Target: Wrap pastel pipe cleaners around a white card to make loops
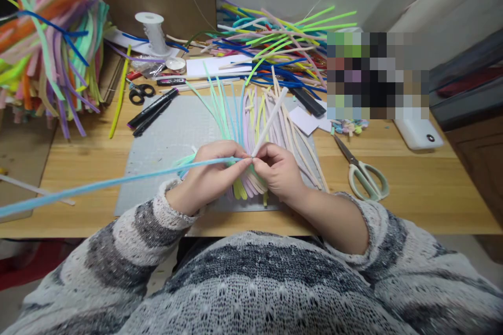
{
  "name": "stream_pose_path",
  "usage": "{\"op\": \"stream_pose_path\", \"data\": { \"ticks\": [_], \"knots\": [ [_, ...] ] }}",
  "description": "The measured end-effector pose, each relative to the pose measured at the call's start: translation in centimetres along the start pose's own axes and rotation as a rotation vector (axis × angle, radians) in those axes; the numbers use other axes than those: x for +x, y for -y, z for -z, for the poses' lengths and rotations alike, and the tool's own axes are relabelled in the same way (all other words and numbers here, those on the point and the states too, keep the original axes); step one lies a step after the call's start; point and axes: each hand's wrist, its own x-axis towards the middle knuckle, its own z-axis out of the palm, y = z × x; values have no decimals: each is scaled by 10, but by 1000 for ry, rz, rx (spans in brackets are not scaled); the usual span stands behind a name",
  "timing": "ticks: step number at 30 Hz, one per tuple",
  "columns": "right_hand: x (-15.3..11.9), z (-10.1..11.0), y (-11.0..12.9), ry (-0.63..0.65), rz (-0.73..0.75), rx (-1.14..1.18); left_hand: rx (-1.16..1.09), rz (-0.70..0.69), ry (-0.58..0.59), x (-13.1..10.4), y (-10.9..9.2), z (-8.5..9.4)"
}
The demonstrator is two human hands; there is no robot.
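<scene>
My left hand (215,168) pinches a light blue pipe cleaner (118,181) near its end, and the rest of it stretches out to the left edge. In my right hand (281,171), thumb and forefinger are pinched on a white pipe cleaner (271,121) that points up and to the right. The two sets of fingertips meet, so how the stems join there is hidden. Beneath my hands, pastel pipe cleaners (245,188) in green, blue, lilac, yellow and cream lie fanned over a grey cutting mat (147,175).
Pale-handled scissors (368,179) and a white phone (417,131) lie to the right. Black markers (154,112), small black-handled scissors (141,93) and a white spool (152,31) are behind left. Large pipe cleaner piles stand at left (51,57) and back (271,36). One area is pixelated.
</scene>
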Motion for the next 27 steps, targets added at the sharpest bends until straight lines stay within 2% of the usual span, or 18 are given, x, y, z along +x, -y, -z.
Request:
{"op": "stream_pose_path", "data": {
  "ticks": [2,6,7,9,15,19,21,23,25,27],
  "knots": [
    [-1,0,2,-15,22,-9,-30,81,7,0,0,0],
    [-2,0,4,-42,65,-18,-109,348,-23,0,2,1],
    [-2,1,4,-46,71,-17,-120,373,-37,-1,2,0],
    [-2,1,5,-55,84,-23,-123,310,-39,-2,2,-1],
    [-2,-1,5,-110,112,-76,42,-122,-101,-6,-2,-8],
    [-1,0,1,-134,87,-30,122,-233,-31,-5,-1,-4],
    [1,1,-1,-114,63,10,47,-161,31,-2,-1,0],
    [2,2,-1,-76,54,36,-135,31,66,2,1,3],
    [2,2,0,-42,64,43,-352,213,41,6,2,4],
    [0,1,2,-21,83,32,-494,307,46,9,3,3]
  ]
}}
